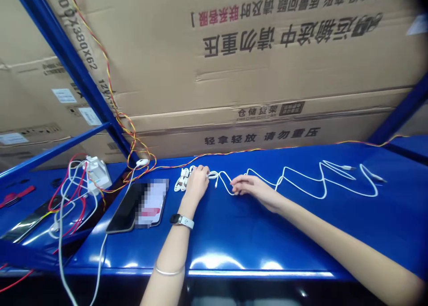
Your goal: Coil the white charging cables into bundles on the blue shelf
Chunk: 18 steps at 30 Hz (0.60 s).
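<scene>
A long white cable (301,181) zigzags across the blue steel shelf (267,234), and its thin metal-tipped ends lie at the far right. My left hand (197,183) sits at the cable's gathered end, with its fingers pinched on the strand beside a small white coiled bundle (182,179). A dark watch with a white strap (182,221) circles that wrist. My right hand (250,188) lies just to the right, its fingertips closed on a loop of the cable.
A phone (137,205) with a blurred screen lies left of my hands, next to a white charger (98,174) with white and red wires. Yellow-red twisted wire (207,155) runs along the shelf's back edge. Large cardboard cartons (267,60) stand behind.
</scene>
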Motion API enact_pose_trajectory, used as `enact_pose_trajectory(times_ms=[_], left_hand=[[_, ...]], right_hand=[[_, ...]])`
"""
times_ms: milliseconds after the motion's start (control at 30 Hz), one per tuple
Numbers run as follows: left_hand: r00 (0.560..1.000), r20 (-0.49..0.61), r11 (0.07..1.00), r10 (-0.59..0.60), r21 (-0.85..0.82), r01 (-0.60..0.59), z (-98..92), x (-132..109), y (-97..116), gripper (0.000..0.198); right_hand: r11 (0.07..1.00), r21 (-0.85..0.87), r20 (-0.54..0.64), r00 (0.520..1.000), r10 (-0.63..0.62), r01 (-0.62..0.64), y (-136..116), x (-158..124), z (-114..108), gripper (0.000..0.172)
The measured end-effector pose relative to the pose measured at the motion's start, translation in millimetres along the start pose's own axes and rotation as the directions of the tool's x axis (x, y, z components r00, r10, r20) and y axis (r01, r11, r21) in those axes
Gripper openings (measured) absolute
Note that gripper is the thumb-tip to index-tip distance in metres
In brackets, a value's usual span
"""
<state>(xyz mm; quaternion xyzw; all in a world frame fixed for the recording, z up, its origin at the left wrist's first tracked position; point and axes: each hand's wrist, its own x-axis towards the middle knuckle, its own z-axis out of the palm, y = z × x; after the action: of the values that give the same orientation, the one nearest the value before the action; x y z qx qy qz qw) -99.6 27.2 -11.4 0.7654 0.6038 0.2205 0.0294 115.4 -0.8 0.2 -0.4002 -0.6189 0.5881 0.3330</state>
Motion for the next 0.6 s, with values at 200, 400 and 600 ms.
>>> enact_pose_trajectory(times_ms=[200, 400, 600], left_hand=[[0.993, -0.114, 0.977, -0.041, -0.215, 0.016, -4.3, 1, 2, 0.02], [0.996, -0.087, 0.67, -0.022, -0.741, -0.05, -7.5, -4, 38, 0.025], [0.957, -0.187, 0.788, 0.223, -0.543, -0.29, 0.6, -18, 71, 0.019]], right_hand=[[0.998, 0.03, -0.005, 0.999, -0.05, 0.05, 3, 0, -4, 0.019], [0.998, -0.001, -0.072, 0.996, -0.058, 0.058, 6, 1, 3, 0.033], [0.995, -0.037, -0.149, 0.984, -0.101, 0.097, 11, 2, 3, 0.045]])
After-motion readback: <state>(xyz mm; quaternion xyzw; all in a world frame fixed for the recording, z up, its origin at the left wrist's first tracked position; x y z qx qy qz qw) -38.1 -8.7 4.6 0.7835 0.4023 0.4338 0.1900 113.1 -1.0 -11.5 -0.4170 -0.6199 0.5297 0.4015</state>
